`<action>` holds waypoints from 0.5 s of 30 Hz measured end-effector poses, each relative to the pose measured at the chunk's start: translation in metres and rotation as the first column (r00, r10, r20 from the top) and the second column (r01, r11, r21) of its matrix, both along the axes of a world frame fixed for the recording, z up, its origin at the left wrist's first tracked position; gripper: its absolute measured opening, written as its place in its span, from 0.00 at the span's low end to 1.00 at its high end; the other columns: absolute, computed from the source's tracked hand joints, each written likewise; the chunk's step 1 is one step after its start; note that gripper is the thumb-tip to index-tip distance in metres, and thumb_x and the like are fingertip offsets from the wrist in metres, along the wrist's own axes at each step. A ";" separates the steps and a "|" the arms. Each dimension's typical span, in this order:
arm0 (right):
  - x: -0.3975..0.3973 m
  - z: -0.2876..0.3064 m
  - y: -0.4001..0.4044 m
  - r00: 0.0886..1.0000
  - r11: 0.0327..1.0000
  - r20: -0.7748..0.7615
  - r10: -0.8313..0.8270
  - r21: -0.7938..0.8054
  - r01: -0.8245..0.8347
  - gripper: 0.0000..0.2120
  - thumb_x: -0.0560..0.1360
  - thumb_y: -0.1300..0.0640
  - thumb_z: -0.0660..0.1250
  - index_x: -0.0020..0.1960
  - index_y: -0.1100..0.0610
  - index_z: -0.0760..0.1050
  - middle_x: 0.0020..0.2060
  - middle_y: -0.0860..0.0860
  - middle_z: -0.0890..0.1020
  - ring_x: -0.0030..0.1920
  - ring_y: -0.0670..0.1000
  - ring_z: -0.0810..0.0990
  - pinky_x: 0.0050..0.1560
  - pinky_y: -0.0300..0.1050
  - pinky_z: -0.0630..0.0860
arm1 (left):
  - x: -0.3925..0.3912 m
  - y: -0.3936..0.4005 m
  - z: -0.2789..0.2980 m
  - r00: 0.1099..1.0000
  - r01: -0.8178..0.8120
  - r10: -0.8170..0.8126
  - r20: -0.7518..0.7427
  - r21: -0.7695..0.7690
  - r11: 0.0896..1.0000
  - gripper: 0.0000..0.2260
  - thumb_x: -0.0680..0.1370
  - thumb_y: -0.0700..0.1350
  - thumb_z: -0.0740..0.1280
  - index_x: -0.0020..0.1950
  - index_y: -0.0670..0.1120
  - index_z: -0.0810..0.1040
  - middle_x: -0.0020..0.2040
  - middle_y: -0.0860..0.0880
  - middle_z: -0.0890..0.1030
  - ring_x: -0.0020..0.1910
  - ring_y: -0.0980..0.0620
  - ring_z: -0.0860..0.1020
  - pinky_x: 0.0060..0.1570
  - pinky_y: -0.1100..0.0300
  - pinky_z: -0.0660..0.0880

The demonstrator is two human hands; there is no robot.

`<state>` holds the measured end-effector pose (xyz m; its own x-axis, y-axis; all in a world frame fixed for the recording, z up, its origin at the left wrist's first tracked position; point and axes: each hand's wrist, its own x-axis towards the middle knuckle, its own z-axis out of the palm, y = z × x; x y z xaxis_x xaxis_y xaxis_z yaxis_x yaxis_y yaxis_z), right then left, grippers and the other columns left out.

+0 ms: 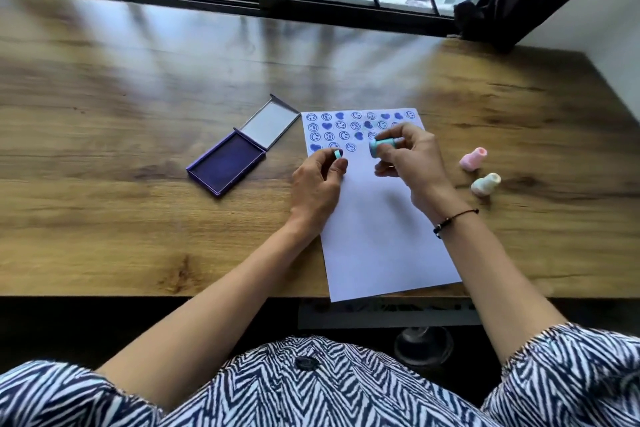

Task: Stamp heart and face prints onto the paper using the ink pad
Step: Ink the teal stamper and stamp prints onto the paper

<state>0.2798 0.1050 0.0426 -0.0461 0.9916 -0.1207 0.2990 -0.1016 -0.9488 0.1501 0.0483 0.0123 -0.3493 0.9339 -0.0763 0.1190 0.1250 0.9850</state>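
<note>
The far end of the paper [381, 218] carries about three full rows of blue heart and face prints plus a partial fourth row on its left; the near two-thirds is blank, so I judge the stamping well under half done. The right hand [412, 163] is closed around a teal stamp [381, 146] held over the fourth row. The left hand [318, 184] pinches a small teal cap [336, 154]. The open ink pad [227, 163] lies left of the paper on the tabletop [138, 80]; two pastel stamps [479, 170] lie to the right.
</note>
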 end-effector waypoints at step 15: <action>-0.018 0.005 -0.001 0.999 0.998 0.041 0.031 0.059 -0.034 0.09 0.70 0.64 0.67 0.37 0.51 0.75 0.32 0.52 0.78 0.22 0.43 0.75 0.32 0.40 0.79 | -0.009 -0.004 0.007 0.970 -0.035 0.024 0.242 0.038 0.999 0.06 0.76 0.40 0.63 0.50 0.43 0.76 0.39 0.48 0.79 0.40 0.50 0.78 0.55 0.49 0.76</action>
